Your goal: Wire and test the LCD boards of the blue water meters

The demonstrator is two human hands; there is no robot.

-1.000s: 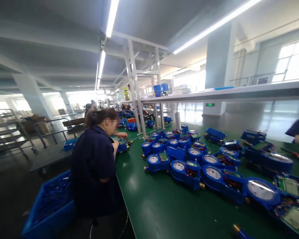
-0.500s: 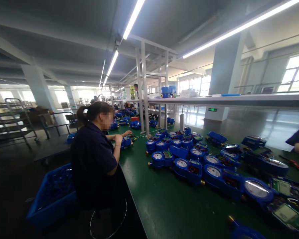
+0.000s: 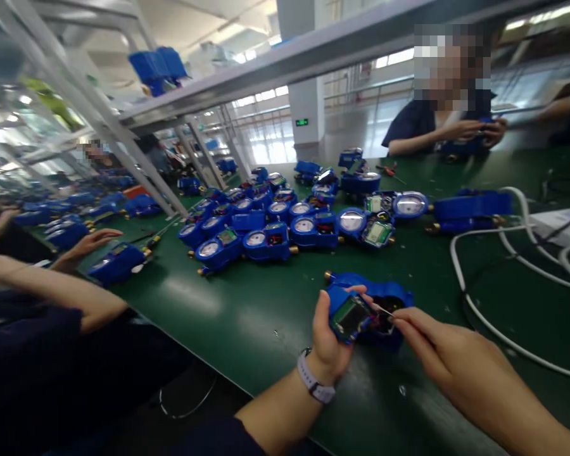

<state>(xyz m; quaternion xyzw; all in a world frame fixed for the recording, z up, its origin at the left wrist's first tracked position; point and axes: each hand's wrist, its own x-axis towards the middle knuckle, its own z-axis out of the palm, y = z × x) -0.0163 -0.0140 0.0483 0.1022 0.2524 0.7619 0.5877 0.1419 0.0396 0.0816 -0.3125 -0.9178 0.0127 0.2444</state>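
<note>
Nearest, your left hand (image 3: 330, 342) has its fingers closed round a display (image 3: 351, 316), screen facing up. Beside it, your right hand (image 3: 449, 345) pinches a thin pale strand (image 3: 384, 310), wire or tool, too small to tell. Under your hands an open blue housing (image 3: 399, 292) lies on the tabletop (image 3: 285, 373), with wires (image 3: 373, 322) at its dark hollow. Farther left, blue meters (image 3: 255, 239) cluster, some with open compartments holding red wires. At the far side, a co-worker (image 3: 411, 123) holds a blue unit (image 3: 465, 149).
</note>
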